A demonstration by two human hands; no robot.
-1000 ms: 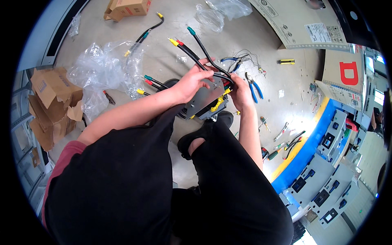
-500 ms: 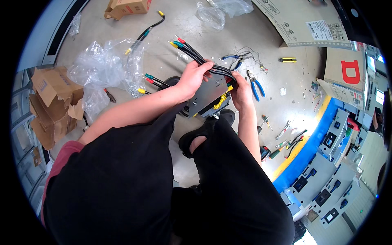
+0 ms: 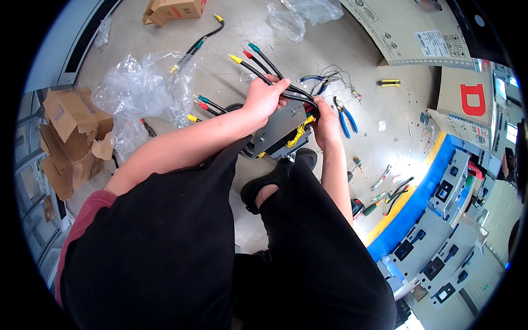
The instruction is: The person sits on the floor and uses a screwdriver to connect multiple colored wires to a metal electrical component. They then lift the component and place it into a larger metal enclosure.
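Observation:
My left hand grips a bundle of thick black cables whose free ends carry yellow, red and green sleeves and fan out up and to the left. The cables run into a grey metal box with a yellow wire bundle on it, resting over my knees. At the box's right top corner, my right hand holds the box where the cables enter it. More black cables with coloured ends stick out to the left under my left forearm.
Blue-handled pliers and thin loose wires lie just right of the hands. Screwdrivers and small tools are scattered lower right. Clear plastic bags, torn cardboard boxes, a yellow cutter and blue-grey panels surround me.
My left hand has lifted the cable bundle slightly up and to the right, and the coloured ends have swung upward. The right hand stays at the box.

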